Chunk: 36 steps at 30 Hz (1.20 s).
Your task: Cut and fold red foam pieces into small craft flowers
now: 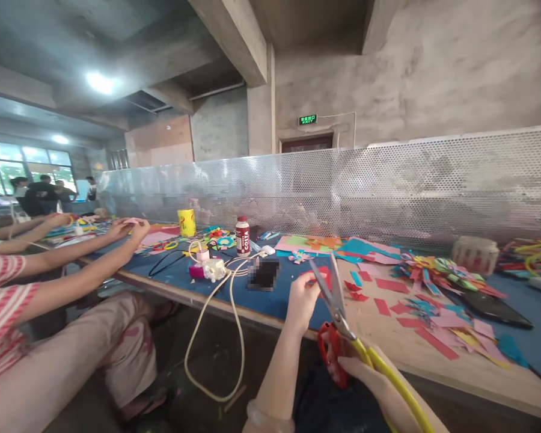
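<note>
A piece of red paper (323,278) is pinched in the fingers of my left hand (303,300), above the table's front edge. My right hand (365,374) is closed around a large pair of scissors (337,304) with long yellow handles. The scissor blades are spread apart and point up towards the red paper, one of them overlapping it in view. Red handle loops (334,356) show by my right hand, below the blades; whether they belong to a second tool I cannot tell. Red paper strips (383,307) lie on the board to the right.
Colourful paper flowers (426,270) and a black phone (496,308) lie at the right. A bottle (243,236), a dark blurred device (264,275) and a looping cable (192,343) are left of centre. A co-worker's hands (133,228) hold pink paper. A perforated metal screen (297,186) stands behind.
</note>
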Tool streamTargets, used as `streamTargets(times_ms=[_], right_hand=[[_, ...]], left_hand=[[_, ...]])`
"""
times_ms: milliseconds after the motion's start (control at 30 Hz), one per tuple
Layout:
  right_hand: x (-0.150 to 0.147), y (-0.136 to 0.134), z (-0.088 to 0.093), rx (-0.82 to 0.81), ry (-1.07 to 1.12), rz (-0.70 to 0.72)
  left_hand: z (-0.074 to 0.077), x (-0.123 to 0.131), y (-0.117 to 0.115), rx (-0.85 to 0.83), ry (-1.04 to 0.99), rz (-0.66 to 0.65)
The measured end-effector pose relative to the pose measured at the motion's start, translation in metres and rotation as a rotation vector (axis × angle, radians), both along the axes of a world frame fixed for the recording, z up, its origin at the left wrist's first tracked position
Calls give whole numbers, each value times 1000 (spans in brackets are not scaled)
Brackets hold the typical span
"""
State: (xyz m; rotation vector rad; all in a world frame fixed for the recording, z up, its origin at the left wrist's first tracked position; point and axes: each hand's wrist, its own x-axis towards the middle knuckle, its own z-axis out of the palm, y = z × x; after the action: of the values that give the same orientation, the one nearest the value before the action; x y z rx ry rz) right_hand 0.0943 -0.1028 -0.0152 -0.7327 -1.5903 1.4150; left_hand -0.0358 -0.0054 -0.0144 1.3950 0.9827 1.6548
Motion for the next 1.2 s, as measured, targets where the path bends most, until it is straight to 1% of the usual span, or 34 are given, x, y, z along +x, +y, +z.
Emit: streamTargets(times_ms=[100, 167, 233, 300, 400, 533, 667, 733, 900, 1033, 1200], right_hand=[[1, 2, 1, -109, 196, 23], [2, 3, 3, -196, 289, 37], [1, 2, 4, -232, 339, 14], [0, 1, 5, -231, 356, -36], [-4, 0, 4, -233, 326, -87], [-14, 3, -1, -245, 244, -152], [-29, 12, -7, -221, 163, -323], [-34, 17, -10, -200, 115, -349], [-32, 18, -12, -138, 31, -354], [-28, 17, -8, -107, -48, -365], [-32, 18, -7, -61, -118, -380]], left_hand=[[10, -2, -4, 51, -67, 3], [20, -5, -10, 74, -69, 24], [32, -9, -18, 100, -91, 27], [44, -12, -27, 144, -103, 16], [61, -15, -43, 202, -85, 27], [75, -17, -59, 217, 6, 53], [79, -18, -63, 220, 27, 96], [79, -18, -62, 219, 33, 77], [83, -15, -60, 237, 88, 78], [88, -15, -63, 185, 133, 79], [86, -22, -63, 179, 88, 104]])
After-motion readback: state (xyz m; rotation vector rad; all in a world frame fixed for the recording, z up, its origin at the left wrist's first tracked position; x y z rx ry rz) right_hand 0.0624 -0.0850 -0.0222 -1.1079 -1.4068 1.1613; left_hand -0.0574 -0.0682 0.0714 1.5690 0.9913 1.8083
